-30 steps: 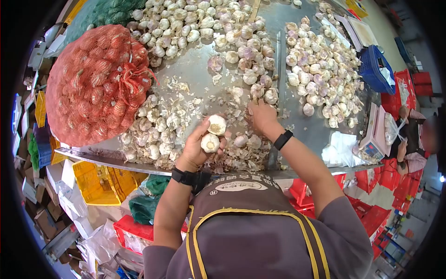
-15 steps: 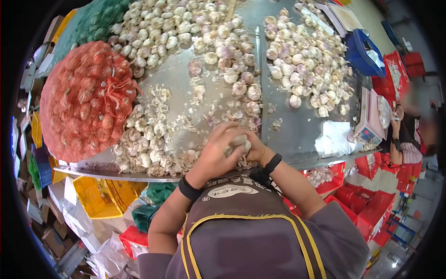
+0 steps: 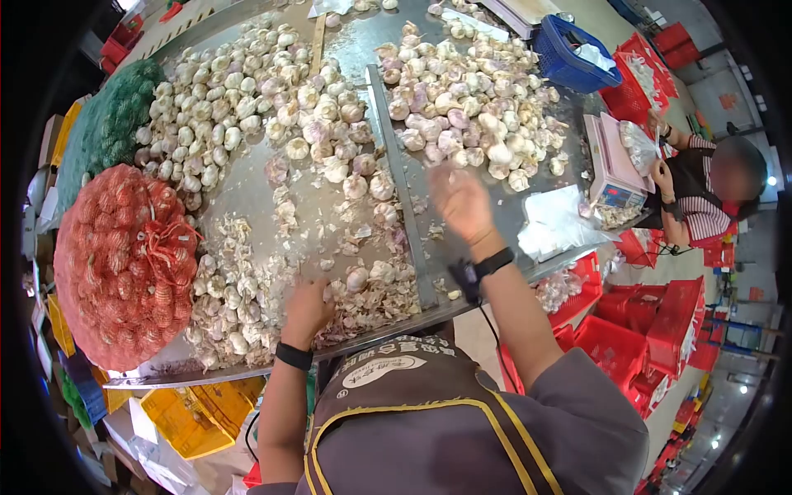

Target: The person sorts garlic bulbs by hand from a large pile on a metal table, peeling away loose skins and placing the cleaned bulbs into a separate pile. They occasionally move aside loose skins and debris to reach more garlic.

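Note:
My left hand (image 3: 308, 312) is low over the near edge of the metal table, among loose garlic skins (image 3: 371, 305) and beside a garlic bulb (image 3: 356, 279); its fingertips are hidden. Right of the metal divider (image 3: 394, 173), my right hand (image 3: 462, 205) is stretched toward a heap of garlic bulbs (image 3: 462, 99), its fingers apart and blurred by motion. A smeared garlic bulb (image 3: 498, 153) shows just beyond it, apart from the fingers. More bulbs in papery skins (image 3: 235, 107) lie left of the divider, and a pile of small bulbs (image 3: 239, 301) lies near the left edge.
A red net sack of garlic (image 3: 124, 264) and a green net sack (image 3: 111, 124) stand on the left. Rightward are plastic bags (image 3: 553, 219), a scale (image 3: 615, 169) and a blue basket (image 3: 573, 54). Another person (image 3: 701, 177) works at the far right. Yellow (image 3: 194, 421) and red crates (image 3: 615, 346) stand below.
My hands were together around a garlic bulb. They have separated: the right has swung up and right across the divider and let go of the bulb, the left has moved leftward and down.

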{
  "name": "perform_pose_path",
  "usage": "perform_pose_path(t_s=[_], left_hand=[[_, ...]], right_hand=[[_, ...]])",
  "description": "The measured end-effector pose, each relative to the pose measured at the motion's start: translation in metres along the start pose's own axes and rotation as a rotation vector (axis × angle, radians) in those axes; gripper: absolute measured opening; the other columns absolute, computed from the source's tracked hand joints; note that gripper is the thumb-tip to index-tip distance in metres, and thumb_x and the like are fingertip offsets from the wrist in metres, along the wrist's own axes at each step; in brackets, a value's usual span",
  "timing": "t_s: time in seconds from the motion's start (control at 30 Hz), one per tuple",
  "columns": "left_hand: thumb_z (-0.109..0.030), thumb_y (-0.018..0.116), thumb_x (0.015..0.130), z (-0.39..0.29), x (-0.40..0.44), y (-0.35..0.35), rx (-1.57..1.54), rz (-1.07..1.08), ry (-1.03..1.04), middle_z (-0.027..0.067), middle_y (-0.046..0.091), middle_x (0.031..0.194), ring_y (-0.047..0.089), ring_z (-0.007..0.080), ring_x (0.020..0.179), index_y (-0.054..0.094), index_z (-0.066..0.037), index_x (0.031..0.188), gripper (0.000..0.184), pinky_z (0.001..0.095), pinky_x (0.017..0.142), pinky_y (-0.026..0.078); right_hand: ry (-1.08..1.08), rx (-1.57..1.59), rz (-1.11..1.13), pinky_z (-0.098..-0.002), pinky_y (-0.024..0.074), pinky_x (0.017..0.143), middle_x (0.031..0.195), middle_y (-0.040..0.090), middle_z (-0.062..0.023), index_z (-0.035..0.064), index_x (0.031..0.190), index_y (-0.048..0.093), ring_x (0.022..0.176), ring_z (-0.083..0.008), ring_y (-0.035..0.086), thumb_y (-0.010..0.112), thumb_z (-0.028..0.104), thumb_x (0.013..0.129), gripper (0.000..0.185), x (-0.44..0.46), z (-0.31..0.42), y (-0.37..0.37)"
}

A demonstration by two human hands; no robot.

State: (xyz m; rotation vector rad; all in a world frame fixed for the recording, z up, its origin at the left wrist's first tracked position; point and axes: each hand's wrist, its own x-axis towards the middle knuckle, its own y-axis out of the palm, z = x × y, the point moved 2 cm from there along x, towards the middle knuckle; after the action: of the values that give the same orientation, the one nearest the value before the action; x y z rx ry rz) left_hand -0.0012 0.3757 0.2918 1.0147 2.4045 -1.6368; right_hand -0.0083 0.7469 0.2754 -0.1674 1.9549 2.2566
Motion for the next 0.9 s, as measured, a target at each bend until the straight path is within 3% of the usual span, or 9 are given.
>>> perform_pose_path(t_s=[0.07, 0.23, 0.5, 0.57, 0.63, 0.73, 0.83, 0.87, 0.9], left_hand=[[-0.019, 0.068, 0.077, 0.000, -0.002, 0.005, -0.003, 0.076, -0.027, 0.0203, 0.063, 0.103, 0.060, 0.0409, 0.098, 0.061, -0.010, 0.115, 0.040, 0.0488, 0.082, 0.051], [-0.018, 0.072, 0.071, 0.017, -0.002, 0.015, -0.119, -0.047, 0.079, 0.0185, 0.060, 0.100, 0.058, 0.0415, 0.096, 0.059, -0.010, 0.112, 0.044, 0.0477, 0.080, 0.050], [-0.003, 0.074, 0.067, 0.045, -0.016, -0.007, -0.531, -0.284, -0.146, 0.0130, 0.060, 0.096, 0.063, 0.0328, 0.085, 0.052, -0.006, 0.100, 0.039, 0.0385, 0.075, 0.053], [0.007, 0.070, 0.067, 0.056, -0.021, -0.013, -1.364, -0.297, -0.219, 0.0074, 0.061, 0.100, 0.064, 0.0278, 0.088, 0.051, -0.007, 0.108, 0.048, 0.0384, 0.080, 0.054], [0.007, 0.068, 0.070, 0.056, -0.028, -0.027, -1.448, -0.289, -0.177, 0.0061, 0.061, 0.105, 0.064, 0.0248, 0.089, 0.048, -0.008, 0.116, 0.052, 0.0391, 0.080, 0.056], [-0.008, 0.069, 0.081, 0.020, -0.031, -0.045, -1.928, -0.190, 0.009, 0.0091, 0.063, 0.101, 0.064, 0.0190, 0.096, 0.053, -0.006, 0.115, 0.038, 0.0332, 0.076, 0.057], [-0.012, 0.070, 0.083, 0.034, -0.004, -0.003, -1.831, 0.128, -0.050, 0.0057, 0.065, 0.093, 0.062, 0.0192, 0.102, 0.059, -0.006, 0.107, 0.027, 0.0373, 0.084, 0.054], [-0.016, 0.070, 0.086, 0.006, -0.006, -0.017, -1.712, 0.100, -0.291, 0.0037, 0.064, 0.086, 0.064, 0.0174, 0.092, 0.062, -0.007, 0.101, 0.020, 0.0345, 0.075, 0.055], [-0.021, 0.069, 0.088, 0.001, 0.005, 0.000, -1.632, 0.034, -0.249, 0.0039, 0.063, 0.086, 0.063, 0.0163, 0.087, 0.062, -0.006, 0.102, 0.022, 0.0300, 0.071, 0.053]], right_hand=[[0.165, -0.890, -0.348, -0.0306, 0.0543, 0.077, 0.108, 0.065, -0.0107, 0.0042, 0.120, 0.056, 0.090, -0.0183, 0.064, 0.060, 0.015, 0.092, 0.030, -0.020, -0.059, 0.023], [0.086, -2.277, 0.602, -0.0410, 0.0520, 0.086, 0.113, 0.060, -0.0076, 0.0149, 0.122, 0.056, 0.106, -0.0313, 0.059, 0.065, 0.007, 0.078, 0.045, -0.055, -0.153, 0.018], [0.258, -2.259, 0.582, -0.0415, 0.0526, 0.083, 0.106, 0.062, -0.0093, 0.0175, 0.114, 0.059, 0.100, -0.0348, 0.060, 0.070, 0.014, 0.075, 0.041, -0.021, -0.167, 0.022], [0.323, -2.188, 0.413, -0.0384, 0.0535, 0.082, 0.107, 0.065, -0.0084, 0.0147, 0.112, 0.060, 0.098, -0.0311, 0.063, 0.070, 0.018, 0.079, 0.035, -0.016, -0.148, 0.040], [0.385, -1.396, 0.018, -0.0386, 0.0529, 0.076, 0.107, 0.065, -0.0079, 0.0090, 0.112, 0.059, 0.093, -0.0246, 0.064, 0.071, 0.027, 0.082, 0.037, -0.008, -0.122, 0.040], [0.355, -0.817, -0.098, -0.0307, 0.0548, 0.070, 0.105, 0.066, -0.0051, 0.0093, 0.113, 0.060, 0.090, -0.0175, 0.066, 0.064, 0.026, 0.089, 0.029, -0.020, -0.096, 0.075], [0.504, -0.820, 0.033, -0.0305, 0.0547, 0.070, 0.097, 0.068, -0.0048, 0.0098, 0.112, 0.061, 0.086, -0.0170, 0.066, 0.061, 0.025, 0.090, 0.026, -0.019, -0.073, 0.038], [0.442, -1.389, 0.018, -0.0351, 0.0548, 0.073, 0.093, 0.070, -0.0088, 0.0113, 0.112, 0.063, 0.084, -0.0235, 0.068, 0.063, 0.020, 0.086, 0.027, -0.022, -0.066, 0.017], [0.450, -1.389, 0.029, -0.0351, 0.0548, 0.073, 0.093, 0.070, -0.0088, 0.0113, 0.112, 0.063, 0.084, -0.0235, 0.068, 0.063, 0.020, 0.086, 0.027, -0.027, -0.073, 0.021]])
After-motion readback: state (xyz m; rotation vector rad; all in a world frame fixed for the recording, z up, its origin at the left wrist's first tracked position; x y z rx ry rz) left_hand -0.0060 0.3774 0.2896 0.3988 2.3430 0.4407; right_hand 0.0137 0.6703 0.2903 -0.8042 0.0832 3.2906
